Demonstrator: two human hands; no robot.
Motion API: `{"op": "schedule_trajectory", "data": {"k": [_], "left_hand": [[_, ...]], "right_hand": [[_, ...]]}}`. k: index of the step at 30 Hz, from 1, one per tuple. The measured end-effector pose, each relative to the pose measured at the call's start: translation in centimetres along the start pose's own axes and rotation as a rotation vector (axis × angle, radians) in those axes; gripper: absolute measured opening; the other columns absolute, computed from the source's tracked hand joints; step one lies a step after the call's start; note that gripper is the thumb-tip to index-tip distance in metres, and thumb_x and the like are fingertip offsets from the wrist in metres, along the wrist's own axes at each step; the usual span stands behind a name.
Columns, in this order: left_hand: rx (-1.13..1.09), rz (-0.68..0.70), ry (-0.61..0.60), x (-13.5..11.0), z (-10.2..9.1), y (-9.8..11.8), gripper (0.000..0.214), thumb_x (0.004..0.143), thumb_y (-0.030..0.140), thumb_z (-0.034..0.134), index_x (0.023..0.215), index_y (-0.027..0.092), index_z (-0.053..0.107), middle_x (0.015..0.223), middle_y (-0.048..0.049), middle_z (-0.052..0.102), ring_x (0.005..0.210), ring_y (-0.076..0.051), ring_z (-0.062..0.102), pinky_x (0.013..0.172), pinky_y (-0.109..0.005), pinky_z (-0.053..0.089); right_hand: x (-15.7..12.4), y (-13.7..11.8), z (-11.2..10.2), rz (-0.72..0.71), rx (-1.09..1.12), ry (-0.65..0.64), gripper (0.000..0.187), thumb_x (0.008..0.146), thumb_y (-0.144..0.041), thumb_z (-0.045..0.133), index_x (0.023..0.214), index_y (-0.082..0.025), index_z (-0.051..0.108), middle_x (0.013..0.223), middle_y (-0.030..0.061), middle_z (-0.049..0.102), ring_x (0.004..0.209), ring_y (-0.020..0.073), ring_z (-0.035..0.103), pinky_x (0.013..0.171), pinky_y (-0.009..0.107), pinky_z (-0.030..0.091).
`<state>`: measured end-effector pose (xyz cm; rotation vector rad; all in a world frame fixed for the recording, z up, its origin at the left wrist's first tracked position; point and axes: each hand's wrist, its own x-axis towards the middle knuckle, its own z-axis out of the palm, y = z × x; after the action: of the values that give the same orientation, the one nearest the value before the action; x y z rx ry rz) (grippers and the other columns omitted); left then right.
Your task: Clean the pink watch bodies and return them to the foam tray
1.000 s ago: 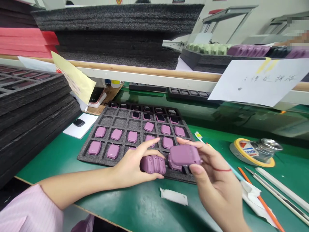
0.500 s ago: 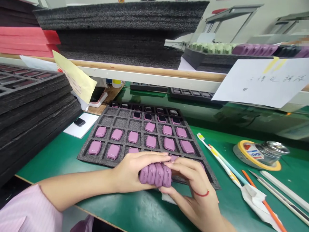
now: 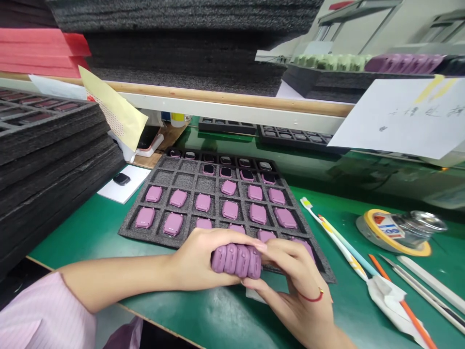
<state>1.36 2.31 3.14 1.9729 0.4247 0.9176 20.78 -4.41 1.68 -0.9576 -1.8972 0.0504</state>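
Several purple smartwatch cases [image 3: 236,261] are pressed side by side in a row between my hands, their narrow edges facing me. My left hand [image 3: 198,257] is closed around the row from the left, fingers over the top. From the right, my right hand [image 3: 298,281] pinches the end case, its thumb at the lower edge and its fingers at the top. Just beyond lies a black foam tray [image 3: 183,181] with purple cases [image 3: 230,209] face down in the nearer cells and dark-screened ones [image 3: 225,172] farther back. My hands hide part of its front rows.
Right of the tray lie a toothbrush [image 3: 334,235], an orange stick [image 3: 416,320], tweezers [image 3: 417,276] and a glass bottle with a metal top [image 3: 410,225] beside a yellow tape roll [image 3: 370,232]. Foam trays [image 3: 54,150] are piled left. A shelf [image 3: 218,106] crosses behind.
The view has shifted slightly, so the tray and tools sit a little farther right. Both hands still hold the row of cases, which is turned slightly; the right fingertips have moved a little.
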Motion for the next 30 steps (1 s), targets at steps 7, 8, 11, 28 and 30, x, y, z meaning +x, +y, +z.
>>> {"op": "schedule_trajectory", "data": {"k": [7, 8, 11, 28, 30], "left_hand": [[-0.067, -0.058, 0.026, -0.2, 0.3, 0.4, 0.045, 0.075, 0.02, 0.081, 0.118, 0.017, 0.071, 0.116, -0.0071, 0.078, 0.104, -0.021, 0.075, 0.095, -0.028, 0.058], [-0.077, -0.065, 0.031, -0.3, 0.4, 0.4, 0.044, 0.075, 0.02, 0.081, 0.118, 0.017, 0.071, 0.115, -0.0074, 0.079, 0.104, -0.021, 0.075, 0.094, -0.028, 0.058], [-0.107, -0.1, 0.034, -0.3, 0.5, 0.3, 0.044, 0.075, 0.021, 0.082, 0.117, 0.017, 0.072, 0.113, -0.0081, 0.079, 0.101, -0.021, 0.075, 0.091, -0.029, 0.058], [-0.747, -0.911, 0.12, 0.5, 0.6, 2.0, 0.067, 0.053, 0.032, 0.097, 0.107, 0.021, 0.058, 0.073, 0.0009, 0.074, 0.067, -0.02, 0.075, 0.061, -0.025, 0.06], [-0.757, -0.952, 0.168, 0.7, 0.7, 2.4, 0.075, 0.048, 0.034, 0.099, 0.11, 0.021, 0.06, 0.076, -0.0005, 0.075, 0.066, -0.02, 0.074, 0.062, -0.025, 0.06]], "right_hand": [[0.2, -0.3, -0.2, -0.061, -0.024, -0.021, 0.053, 0.1, -0.024, 0.06, 0.151, -0.03, 0.048, 0.105, 0.0044, 0.051, 0.081, 0.0115, 0.064, 0.068, 0.021, 0.06], [0.2, -0.3, -0.3, -0.06, -0.021, -0.025, 0.053, 0.1, -0.024, 0.061, 0.151, -0.031, 0.048, 0.105, 0.0041, 0.051, 0.081, 0.0115, 0.065, 0.067, 0.021, 0.06], [0.1, -0.2, -0.5, -0.054, 0.0, -0.03, 0.053, 0.098, -0.024, 0.063, 0.149, -0.033, 0.051, 0.104, 0.0043, 0.054, 0.081, 0.0128, 0.067, 0.066, 0.022, 0.062], [0.3, 0.2, 1.4, 0.363, 0.437, 0.215, 0.015, 0.084, -0.04, 0.08, 0.095, -0.03, 0.083, 0.106, 0.0023, 0.068, 0.052, 0.0041, 0.057, 0.056, 0.023, 0.062], [0.4, 0.1, 1.6, 0.414, 0.496, 0.244, 0.015, 0.084, -0.04, 0.08, 0.094, -0.029, 0.083, 0.103, 0.002, 0.066, 0.053, 0.0044, 0.058, 0.05, 0.02, 0.061]]}}
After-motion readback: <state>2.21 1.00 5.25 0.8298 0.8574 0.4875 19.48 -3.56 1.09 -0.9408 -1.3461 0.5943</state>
